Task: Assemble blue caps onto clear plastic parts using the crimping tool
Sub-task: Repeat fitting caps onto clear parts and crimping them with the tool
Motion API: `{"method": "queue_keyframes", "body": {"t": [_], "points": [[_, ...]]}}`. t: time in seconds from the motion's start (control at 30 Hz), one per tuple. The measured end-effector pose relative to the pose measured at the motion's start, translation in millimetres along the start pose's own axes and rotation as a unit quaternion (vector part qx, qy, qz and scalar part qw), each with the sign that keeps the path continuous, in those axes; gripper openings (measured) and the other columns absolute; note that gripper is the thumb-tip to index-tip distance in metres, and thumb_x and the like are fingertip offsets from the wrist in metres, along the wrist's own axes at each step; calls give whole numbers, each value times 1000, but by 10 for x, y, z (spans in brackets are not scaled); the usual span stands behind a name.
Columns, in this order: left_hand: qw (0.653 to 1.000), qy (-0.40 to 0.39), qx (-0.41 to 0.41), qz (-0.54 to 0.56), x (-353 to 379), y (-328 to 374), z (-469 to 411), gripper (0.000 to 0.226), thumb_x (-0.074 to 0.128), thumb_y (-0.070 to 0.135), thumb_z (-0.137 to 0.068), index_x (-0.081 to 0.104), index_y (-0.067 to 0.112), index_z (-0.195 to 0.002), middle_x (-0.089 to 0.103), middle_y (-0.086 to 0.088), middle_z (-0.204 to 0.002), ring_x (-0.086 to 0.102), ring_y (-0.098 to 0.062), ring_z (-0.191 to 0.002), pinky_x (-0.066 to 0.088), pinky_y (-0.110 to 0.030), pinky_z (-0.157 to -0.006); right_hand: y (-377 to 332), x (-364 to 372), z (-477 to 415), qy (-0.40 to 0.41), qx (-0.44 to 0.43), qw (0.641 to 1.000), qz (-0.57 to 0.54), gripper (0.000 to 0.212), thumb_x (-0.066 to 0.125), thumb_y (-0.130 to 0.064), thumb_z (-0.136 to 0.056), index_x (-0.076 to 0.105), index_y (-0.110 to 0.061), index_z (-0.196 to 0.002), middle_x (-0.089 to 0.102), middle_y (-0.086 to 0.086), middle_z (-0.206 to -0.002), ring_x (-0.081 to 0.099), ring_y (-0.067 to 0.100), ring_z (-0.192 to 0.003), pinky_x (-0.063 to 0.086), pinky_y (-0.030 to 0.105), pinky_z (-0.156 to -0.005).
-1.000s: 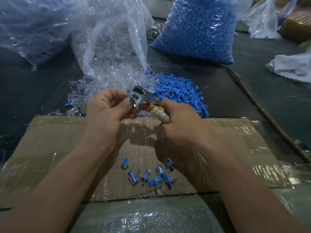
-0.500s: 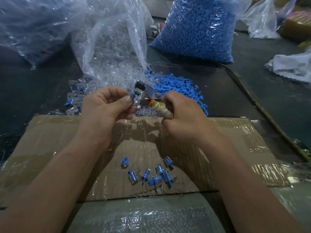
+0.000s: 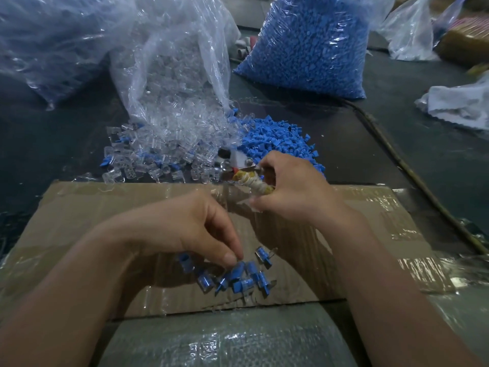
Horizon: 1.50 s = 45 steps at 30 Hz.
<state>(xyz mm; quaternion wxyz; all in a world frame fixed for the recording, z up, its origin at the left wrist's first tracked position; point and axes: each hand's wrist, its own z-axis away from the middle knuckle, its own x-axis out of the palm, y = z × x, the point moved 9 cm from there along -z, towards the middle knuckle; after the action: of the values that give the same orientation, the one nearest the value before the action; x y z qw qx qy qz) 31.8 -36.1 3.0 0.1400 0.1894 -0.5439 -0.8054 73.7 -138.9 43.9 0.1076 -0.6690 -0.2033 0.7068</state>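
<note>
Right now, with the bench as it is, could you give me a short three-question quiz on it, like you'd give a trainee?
1. True or false: the crimping tool lies loose on the cardboard.
2. Where do the finished pieces lie? A) on the cardboard B) in a bucket C) in a drawer
3. Fill in: the fingertips of the ____ hand are at the finished pieces.

Key:
1. False. The right hand holds the tool by its wrapped handle.
2. A.
3. Left: it is the left hand.
</note>
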Motion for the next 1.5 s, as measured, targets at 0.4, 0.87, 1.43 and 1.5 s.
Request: {"method": "queue_keyframes", "body": {"t": [0.4, 0.87, 1.43, 1.5], "points": [[766, 630, 33, -124, -1043, 18, 631, 15, 73, 11, -74, 70, 18, -87, 65, 8, -71, 58, -7, -63, 52, -23, -68, -74, 204, 50, -99, -21, 992, 81, 59, 75, -53, -63, 49, -25, -107, 45, -9, -96, 44, 11, -90, 38, 30, -77], [776, 527, -76, -338, -1019, -71, 238, 17, 65, 33, -82, 67, 21, -95, 41, 4, -93, 38, -11, -89, 31, -28, -76, -58, 281, 106, -158, -40, 980, 112, 72, 70, -62, -61, 48, -25, -118, 42, -9, -102, 40, 10, -95, 37, 29, -76], [839, 531, 103, 66, -834, 60, 415, 16, 66, 7, -80, 68, 21, -87, 71, -1, -79, 68, -15, -69, 56, -21, -59, 539, -237, -73, 99, 90, 991, -13, 7, 61, -25, -87, 67, -24, -91, 60, -9, -83, 54, 7, -78, 42, 25, -72], [849, 506, 112, 102, -802, 72, 396, 19, 65, 7, -77, 69, 18, -92, 72, 2, -83, 68, -11, -70, 54, -17, -61, 492, -152, -111, 82, 82, 993, 11, 15, 61, -26, -87, 69, -21, -98, 61, -7, -89, 51, 7, -78, 39, 24, -72]]}}
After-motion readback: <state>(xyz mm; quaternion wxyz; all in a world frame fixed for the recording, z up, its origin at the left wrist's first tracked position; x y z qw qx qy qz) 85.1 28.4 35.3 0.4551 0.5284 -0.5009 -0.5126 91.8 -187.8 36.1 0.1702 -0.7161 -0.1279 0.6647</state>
